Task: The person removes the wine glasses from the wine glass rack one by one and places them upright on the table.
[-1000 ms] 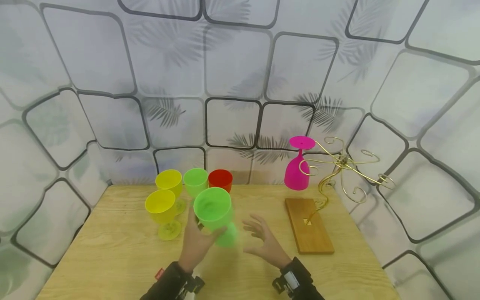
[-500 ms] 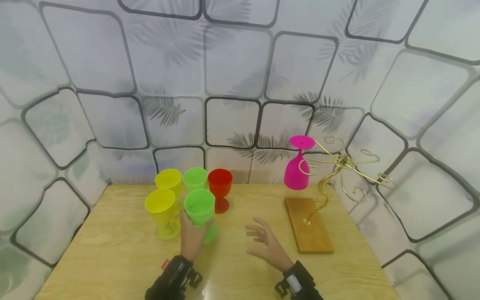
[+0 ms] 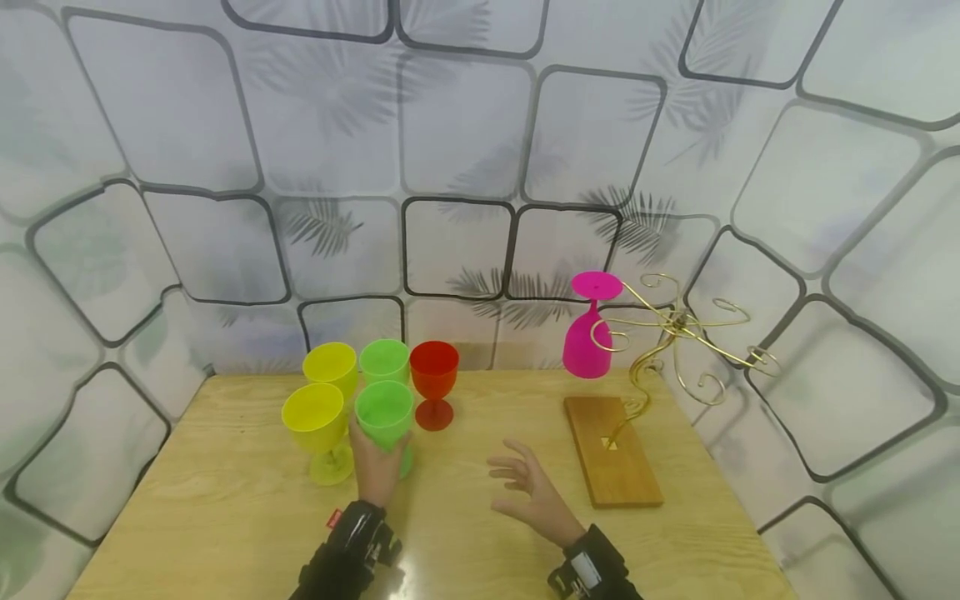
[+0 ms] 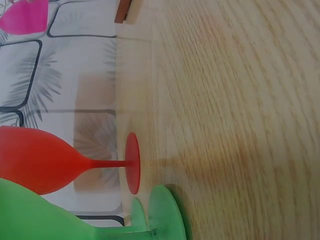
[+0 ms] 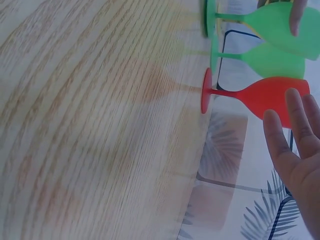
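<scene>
My left hand (image 3: 373,468) grips the bowl of an upright green plastic goblet (image 3: 385,408). In the left wrist view its round foot (image 4: 167,215) sits right at the tabletop. A second green goblet (image 3: 384,357) stands behind it, partly covered. To its right is a red goblet (image 3: 434,371), and two yellow goblets (image 3: 313,417) stand on its left. My right hand (image 3: 534,497) hovers over the table with relaxed, spread fingers and holds nothing. In the right wrist view, its fingertips (image 5: 272,117) overlap the red goblet's bowl.
On the right, a gold wire rack (image 3: 678,327) with curled arms rises from a wooden base (image 3: 615,457). A magenta goblet (image 3: 587,346) hangs upside down from one arm. A patterned cloth backdrop (image 3: 457,250) closes off the table's back and sides. A small red tag (image 3: 334,518) shows by my left sleeve.
My left hand has carried the green goblet leftward and down, to a place in front of the other green one, uncovering the red goblet. My right hand has barely moved.
</scene>
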A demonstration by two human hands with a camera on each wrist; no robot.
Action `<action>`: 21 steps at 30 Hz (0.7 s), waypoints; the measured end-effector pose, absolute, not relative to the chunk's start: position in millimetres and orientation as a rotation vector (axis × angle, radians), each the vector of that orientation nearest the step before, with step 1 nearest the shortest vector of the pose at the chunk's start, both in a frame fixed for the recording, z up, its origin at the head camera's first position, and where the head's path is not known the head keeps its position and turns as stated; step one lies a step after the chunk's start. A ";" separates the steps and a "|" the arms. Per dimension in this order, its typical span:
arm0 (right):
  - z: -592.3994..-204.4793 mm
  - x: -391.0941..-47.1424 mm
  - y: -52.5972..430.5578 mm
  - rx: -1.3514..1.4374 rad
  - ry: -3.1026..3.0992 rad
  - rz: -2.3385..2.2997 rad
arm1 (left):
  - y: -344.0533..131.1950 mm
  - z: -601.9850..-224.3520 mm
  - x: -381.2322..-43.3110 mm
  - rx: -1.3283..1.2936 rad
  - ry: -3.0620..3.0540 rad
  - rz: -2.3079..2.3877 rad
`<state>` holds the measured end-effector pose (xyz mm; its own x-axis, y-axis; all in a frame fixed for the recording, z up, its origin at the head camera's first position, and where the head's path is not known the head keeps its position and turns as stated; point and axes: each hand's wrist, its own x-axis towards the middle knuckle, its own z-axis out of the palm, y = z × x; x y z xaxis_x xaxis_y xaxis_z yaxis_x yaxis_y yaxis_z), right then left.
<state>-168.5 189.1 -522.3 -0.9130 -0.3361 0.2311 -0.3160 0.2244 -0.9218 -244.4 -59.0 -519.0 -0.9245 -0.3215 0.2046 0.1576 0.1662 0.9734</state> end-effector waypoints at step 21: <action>-522.5 -170.2 189.5 -0.671 2.416 -1.833 | -62.9 -529.7 -260.7 0.177 -2.010 -1.827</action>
